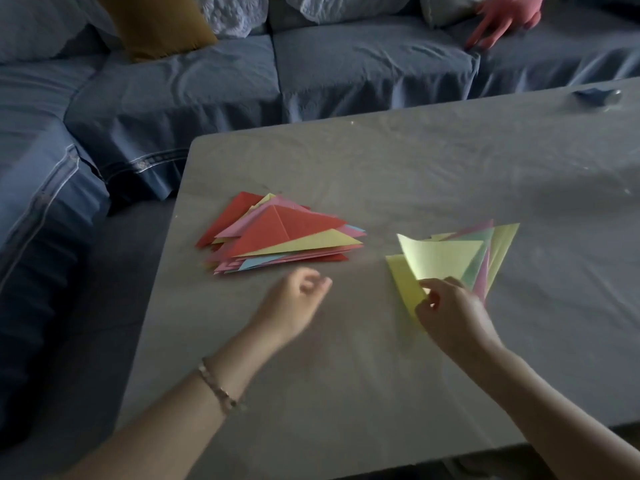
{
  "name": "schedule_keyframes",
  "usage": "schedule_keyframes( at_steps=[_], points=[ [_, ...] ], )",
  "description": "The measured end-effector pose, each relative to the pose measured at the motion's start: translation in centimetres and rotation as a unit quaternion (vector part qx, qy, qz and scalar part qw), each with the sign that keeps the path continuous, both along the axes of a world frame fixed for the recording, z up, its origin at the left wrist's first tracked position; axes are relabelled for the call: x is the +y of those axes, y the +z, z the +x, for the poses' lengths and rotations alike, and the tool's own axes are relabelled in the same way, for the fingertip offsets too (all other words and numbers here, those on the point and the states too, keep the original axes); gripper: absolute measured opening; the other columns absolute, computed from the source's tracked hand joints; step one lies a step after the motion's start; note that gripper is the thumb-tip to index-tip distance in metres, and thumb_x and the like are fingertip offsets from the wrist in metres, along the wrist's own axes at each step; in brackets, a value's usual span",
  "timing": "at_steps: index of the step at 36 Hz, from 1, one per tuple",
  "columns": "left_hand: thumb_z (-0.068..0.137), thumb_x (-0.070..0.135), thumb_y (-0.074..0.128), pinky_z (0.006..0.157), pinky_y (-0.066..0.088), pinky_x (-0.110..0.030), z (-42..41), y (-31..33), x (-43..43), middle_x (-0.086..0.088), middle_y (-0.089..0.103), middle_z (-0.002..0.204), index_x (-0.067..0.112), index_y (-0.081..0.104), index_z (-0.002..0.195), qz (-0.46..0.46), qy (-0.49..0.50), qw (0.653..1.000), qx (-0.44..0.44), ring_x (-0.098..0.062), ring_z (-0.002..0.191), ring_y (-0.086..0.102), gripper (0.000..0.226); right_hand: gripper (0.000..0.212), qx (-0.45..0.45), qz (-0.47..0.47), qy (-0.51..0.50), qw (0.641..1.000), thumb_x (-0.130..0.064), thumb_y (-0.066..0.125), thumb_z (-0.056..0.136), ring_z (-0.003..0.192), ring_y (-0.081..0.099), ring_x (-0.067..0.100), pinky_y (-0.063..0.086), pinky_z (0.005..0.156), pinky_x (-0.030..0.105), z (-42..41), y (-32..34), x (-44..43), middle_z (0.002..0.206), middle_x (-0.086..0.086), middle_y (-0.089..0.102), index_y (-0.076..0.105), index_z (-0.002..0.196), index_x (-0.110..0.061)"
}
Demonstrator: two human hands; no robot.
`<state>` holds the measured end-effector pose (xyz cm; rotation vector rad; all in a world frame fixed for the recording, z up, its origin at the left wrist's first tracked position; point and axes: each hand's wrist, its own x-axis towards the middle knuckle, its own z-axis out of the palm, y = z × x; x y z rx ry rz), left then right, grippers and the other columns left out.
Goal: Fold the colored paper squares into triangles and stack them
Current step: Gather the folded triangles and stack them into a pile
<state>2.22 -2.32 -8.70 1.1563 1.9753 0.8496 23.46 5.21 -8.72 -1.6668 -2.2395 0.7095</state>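
Head view: right hand (450,310) pinching yellow sheet (440,256) atop square pile (504,244) on table (381,161), left hand (294,303) loose and empty beside triangle stack (287,233); risk of crooked crease from one-handed lift.

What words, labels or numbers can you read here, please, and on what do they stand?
No text can be read.
The stack of folded triangles, the yellow sheet that the right hand pinches and the table are plain.
The small blue object at the table's far edge is too blurred to tell.
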Motion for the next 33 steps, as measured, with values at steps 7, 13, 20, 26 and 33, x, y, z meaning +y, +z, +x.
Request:
schedule_keyframes(
  at_steps=[7, 13, 20, 26, 33],
  points=[
    [0.09, 0.033, 0.053, 0.059, 0.051, -0.024, 5.1, -0.5, -1.2, -0.003, 0.063, 0.078, 0.009, 0.057, 0.088, -0.084, -0.027, 0.958, -0.273, -0.012, 0.066, 0.061, 0.024, 0.038, 0.062, -0.021, 0.128, 0.99, -0.013, 0.054, 0.085, 0.087, 0.055, 0.016, 0.044, 0.077, 0.023, -3.2, 0.6, -4.3, 0.107, 0.0, 0.055, 0.057, 0.123, -0.019],
    [0.09, 0.005, 0.053, 0.054, 0.051, -0.025, 3.2, -1.0, -1.2, -0.007, 0.062, 0.076, 0.014, 0.054, 0.083, -0.071, 0.006, 0.982, -0.173, -0.018, 0.063, 0.06, 0.011, 0.034, 0.1, -0.043, 0.224, 0.969, -0.026, 0.054, 0.09, 0.083, 0.052, 0.004, 0.04, 0.078, 0.013, -3.6, -0.2, -5.4, 0.115, -0.007, 0.055, 0.056, 0.124, -0.022],
    [0.093, 0.01, 0.045, 0.079, 0.041, -0.028, -1.1, -2.3, -1.2, -0.008, 0.061, 0.114, 0.015, 0.047, 0.129, -0.062, -0.033, 0.983, 0.167, -0.026, 0.103, 0.056, 0.036, 0.059, -0.032, 0.076, 0.272, 0.959, -0.047, 0.025, 0.087, 0.138, 0.027, 0.015, 0.021, 0.113, 0.034, -2.5, -2.5, -3.1, 0.147, -0.004, 0.035, 0.043, 0.137, -0.02],
    [0.072, 0.004, 0.072, 0.081, 0.052, -0.043, -1.0, -4.6, -2.2, -0.022, 0.059, 0.115, -0.001, 0.058, 0.119, 0.049, -0.043, 0.919, 0.388, -0.039, 0.102, 0.06, 0.049, 0.08, -0.129, 0.063, 0.362, 0.921, -0.05, 0.0, 0.076, 0.135, -0.011, 0.01, -0.013, 0.108, 0.031, -4.5, -4.9, -2.7, 0.154, -0.004, 0.007, 0.02, 0.146, -0.017],
    [0.099, 0.037, 0.003, 0.097, 0.042, -0.028, 3.2, -6.7, -4.5, -0.007, 0.051, 0.135, 0.006, 0.05, 0.129, 0.008, -0.194, 0.909, 0.37, -0.015, 0.122, 0.051, 0.063, 0.058, -0.161, 0.083, 0.357, 0.916, -0.039, 0.036, 0.081, 0.123, 0.049, 0.021, 0.028, 0.105, 0.031, -5.6, -6.1, -3.5, 0.132, 0.005, 0.054, 0.054, 0.127, -0.009]
  ],
)
